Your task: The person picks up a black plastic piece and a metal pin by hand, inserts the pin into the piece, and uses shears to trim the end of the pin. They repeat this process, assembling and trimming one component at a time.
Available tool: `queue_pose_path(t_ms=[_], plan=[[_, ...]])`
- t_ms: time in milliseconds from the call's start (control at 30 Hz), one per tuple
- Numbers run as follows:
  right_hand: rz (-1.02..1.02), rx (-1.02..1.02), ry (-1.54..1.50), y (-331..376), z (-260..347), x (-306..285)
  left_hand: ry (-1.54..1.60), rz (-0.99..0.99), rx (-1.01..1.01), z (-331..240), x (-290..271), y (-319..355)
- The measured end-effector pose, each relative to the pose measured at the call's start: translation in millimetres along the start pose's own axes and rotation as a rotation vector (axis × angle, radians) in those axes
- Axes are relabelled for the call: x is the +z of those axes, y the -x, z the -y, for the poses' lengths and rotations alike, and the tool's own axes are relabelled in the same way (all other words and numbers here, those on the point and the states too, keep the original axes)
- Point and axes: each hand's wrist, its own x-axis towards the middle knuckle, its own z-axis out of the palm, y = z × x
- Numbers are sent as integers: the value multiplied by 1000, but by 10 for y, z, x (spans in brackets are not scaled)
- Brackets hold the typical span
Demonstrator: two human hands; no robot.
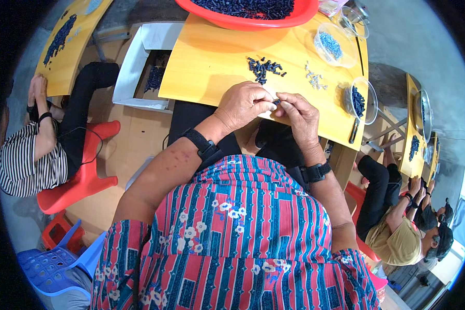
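At the table's near edge my left hand (245,105) and my right hand (300,116) meet fingertip to fingertip, both closed in a pinch. A small black piece (276,102) shows at the right fingertips, mostly covered by them. What the left fingers pinch is hidden. Just beyond the hands lies a loose pile of small black cylindrical parts (264,69). To its right are scattered small pale, translucent pieces (315,79). Farther right, a clear bowl (371,109) holds black parts, and another clear tub (349,58) holds light-blue pieces.
A large red basin (232,23) full of black parts stands at the far edge of the yellow table (201,62). A dark pen-like tool (354,131) lies near the right edge. An open white box (125,77) is at the left. Other people sit at tables on both sides.
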Motion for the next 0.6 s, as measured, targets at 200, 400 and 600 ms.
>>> queue_pose_path(t_ms=[200, 400, 600], plan=[[58, -52, 74, -43, -40, -27, 35, 3, 3, 40, 3, 5], [62, -21, 21, -35, -57, -35, 33, 31, -14, 28, -10, -4], [74, -65, 74, -46, -26, -31, 72, 42, -26, 7, -38, -14]])
